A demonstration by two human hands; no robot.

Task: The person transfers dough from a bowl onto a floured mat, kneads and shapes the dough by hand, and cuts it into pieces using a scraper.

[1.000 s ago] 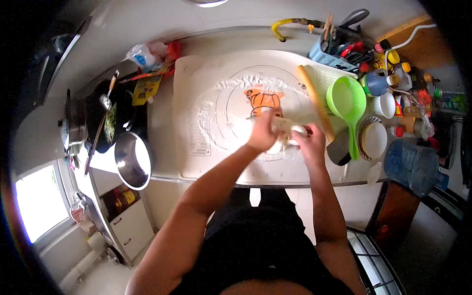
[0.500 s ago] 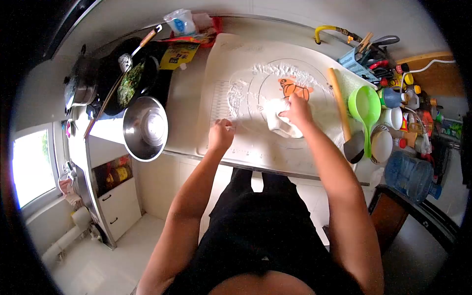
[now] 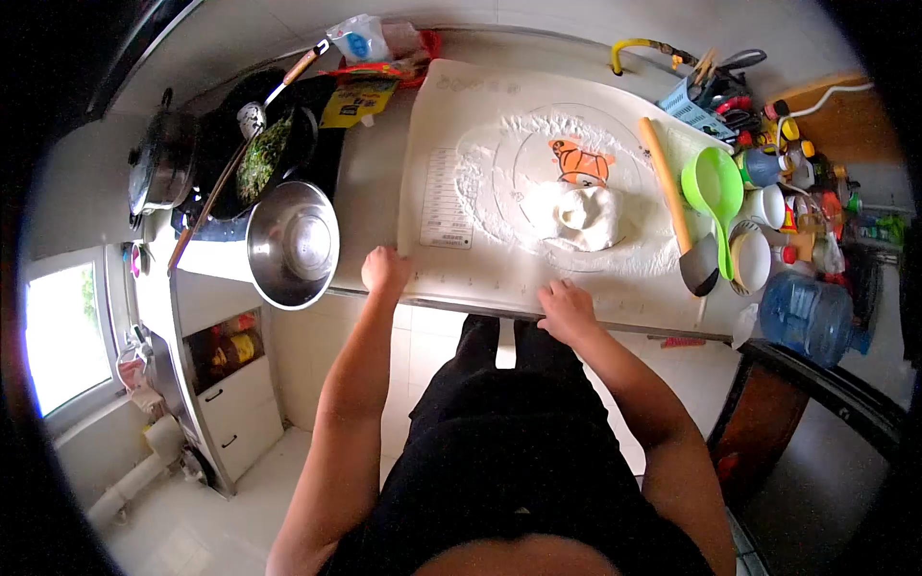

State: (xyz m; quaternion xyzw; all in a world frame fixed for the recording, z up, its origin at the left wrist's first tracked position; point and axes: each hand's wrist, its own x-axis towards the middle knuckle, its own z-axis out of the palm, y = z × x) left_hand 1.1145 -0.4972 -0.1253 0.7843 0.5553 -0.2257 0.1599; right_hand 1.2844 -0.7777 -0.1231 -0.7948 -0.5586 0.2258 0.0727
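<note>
While the dough (image 3: 579, 219) is supported by the floured mat (image 3: 490, 101), beside the orange printed figure (image 3: 581, 161), the left hand (image 3: 386, 271) is placed at the mat's near left corner and the right hand (image 3: 567, 309) at its near edge. The fingers of both are curled; whether the mat is gripped cannot be told. A rolling pin (image 3: 666, 182) is positioned to the dough's right.

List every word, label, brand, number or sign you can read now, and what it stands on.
No text is readable.
Mat: printed block and edge markings, too small.
Yellow packet: dark print, blurred.
White plastic bag: blue mark, too blurred to make out.
Bottles at the right: labels too small or partly hidden.
</note>
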